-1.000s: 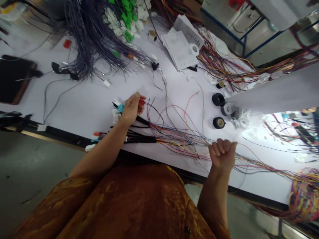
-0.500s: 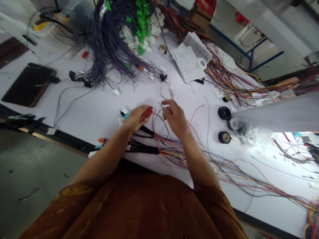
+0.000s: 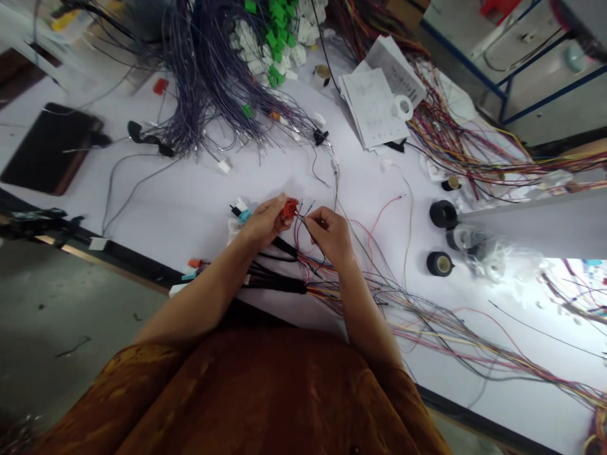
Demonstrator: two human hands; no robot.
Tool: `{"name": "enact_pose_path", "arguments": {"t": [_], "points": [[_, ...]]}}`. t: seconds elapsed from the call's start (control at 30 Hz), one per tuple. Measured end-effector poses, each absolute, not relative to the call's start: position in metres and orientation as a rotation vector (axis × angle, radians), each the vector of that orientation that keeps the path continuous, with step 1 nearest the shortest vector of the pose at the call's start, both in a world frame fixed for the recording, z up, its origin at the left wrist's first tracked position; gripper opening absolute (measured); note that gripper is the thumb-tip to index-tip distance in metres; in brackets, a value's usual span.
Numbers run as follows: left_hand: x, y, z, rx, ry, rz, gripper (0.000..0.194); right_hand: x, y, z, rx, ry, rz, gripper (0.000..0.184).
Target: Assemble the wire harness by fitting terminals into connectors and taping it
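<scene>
The red connector (image 3: pixel 289 208) is up above the middle of the counter (image 3: pixel 199 202), its pocketed face toward the right. The left hand (image 3: pixel 266 221) is curled round it, thumb and fingers closed on its sides. The right hand (image 3: pixel 331 235) has its thumb and forefinger pinched on a thin dark wire (image 3: pixel 300 217), whose end meets that face; whether it sits inside a pocket, I can't tell from here.

Below the hands lie black-sleeved cables (image 3: pixel 283 285), fanning out rightward into loose coloured wires (image 3: pixel 455 322). Over to the right, a crumpled clear bag (image 3: pixel 503 253) lies beside a black tape roll (image 3: pixel 440 263); its contents are hard to make out. Beyond the hands are loose papers (image 3: pixel 374 104) and a heap of purple-grey wires (image 3: pixel 199 76) near green connectors (image 3: pixel 276 41). In the far left corner, a translucent tub (image 3: pixel 107 60) holds something yellow and black, blurred.
</scene>
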State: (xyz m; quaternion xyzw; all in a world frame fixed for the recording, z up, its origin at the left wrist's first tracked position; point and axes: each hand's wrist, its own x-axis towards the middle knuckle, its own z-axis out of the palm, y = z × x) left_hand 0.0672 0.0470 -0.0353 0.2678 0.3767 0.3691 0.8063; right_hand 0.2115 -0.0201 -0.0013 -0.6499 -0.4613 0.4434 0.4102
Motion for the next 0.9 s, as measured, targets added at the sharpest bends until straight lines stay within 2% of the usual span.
{"name": "enact_pose_path", "arguments": {"t": [0.4,0.7,0.9], "points": [[0.066,0.045,-0.038,0.706,0.822,0.798,0.025,0.21,-0.02,-0.004,-1.68,-1.145,1.167,0.023],[0.065,0.042,-0.046,0.92,0.731,0.804,0.038,0.204,-0.02,-0.009,-1.661,-1.129,1.15,0.023],[0.069,0.041,-0.043,0.851,0.788,0.807,0.027,0.203,-0.026,-0.014,-1.668,-1.153,1.055,0.018]]}}
